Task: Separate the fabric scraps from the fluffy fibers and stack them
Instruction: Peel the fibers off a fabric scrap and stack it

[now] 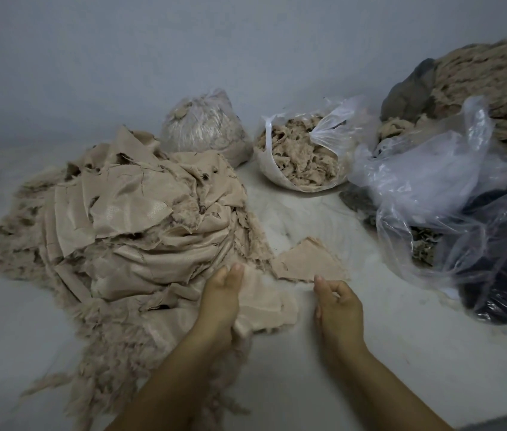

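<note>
Left hand (pixel 221 301) curled round a beige fabric scrap (pixel 266 301), thumb and fingers pinching its near edge, with a tuft of fluffy fibers (pixel 239 349) hanging under the palm. Right hand (pixel 337 303) just beside that scrap, fingers loosely curled, holding nothing visible. Ahead of the right hand and close by, a small stack of separated scraps (pixel 306 261), lying flat on the white surface (pixel 308 384). To the left of the left hand, touching its wrist side, the big unsorted heap (pixel 128 219) — thin cloth pieces tangled with fuzz. Farther out beyond both hands, two clear bags of fibers (pixel 300 157), one knotted bag (pixel 205 129); off to the right, loose plastic bags (pixel 451 194). Probably very light, limp, non-slippery cloth — prone to fraying and tearing. Best taken at a clean corner, peeled slowly from the clinging fluff.
</note>
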`<move>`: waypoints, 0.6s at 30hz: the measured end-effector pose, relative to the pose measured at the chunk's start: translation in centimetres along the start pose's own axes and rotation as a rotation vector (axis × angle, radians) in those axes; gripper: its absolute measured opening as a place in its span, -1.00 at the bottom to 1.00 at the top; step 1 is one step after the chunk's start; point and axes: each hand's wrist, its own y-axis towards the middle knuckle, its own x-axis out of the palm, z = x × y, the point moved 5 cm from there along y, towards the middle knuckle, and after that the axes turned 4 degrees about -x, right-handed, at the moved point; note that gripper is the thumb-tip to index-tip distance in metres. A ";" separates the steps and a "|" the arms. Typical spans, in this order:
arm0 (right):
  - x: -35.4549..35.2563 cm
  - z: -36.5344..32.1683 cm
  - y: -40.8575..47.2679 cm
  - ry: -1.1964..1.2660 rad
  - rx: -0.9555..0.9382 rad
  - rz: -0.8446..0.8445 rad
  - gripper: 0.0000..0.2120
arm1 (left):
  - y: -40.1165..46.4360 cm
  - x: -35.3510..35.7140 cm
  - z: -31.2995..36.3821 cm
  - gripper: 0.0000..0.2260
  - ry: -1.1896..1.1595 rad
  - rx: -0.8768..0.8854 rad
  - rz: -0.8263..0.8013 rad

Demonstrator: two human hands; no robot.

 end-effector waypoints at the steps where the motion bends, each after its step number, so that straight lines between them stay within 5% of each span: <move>1: -0.1 0.0 0.0 0.009 -0.005 -0.014 -0.70 | 0.1 0.0 0.2 -0.72 0.000 0.002 -0.036; 9: 4.6 -1.4 -1.7 0.037 -0.047 -0.468 -0.56 | -1.2 2.2 0.3 -0.71 0.028 0.052 -0.332; 12: 4.5 -2.5 -1.4 0.041 -0.184 -0.405 -0.85 | -1.5 2.2 0.1 -0.71 0.091 0.037 -0.376; 18: 3.7 -0.9 -0.4 0.169 -0.061 -0.233 -0.77 | -1.8 2.3 0.2 -0.77 0.191 0.044 -0.350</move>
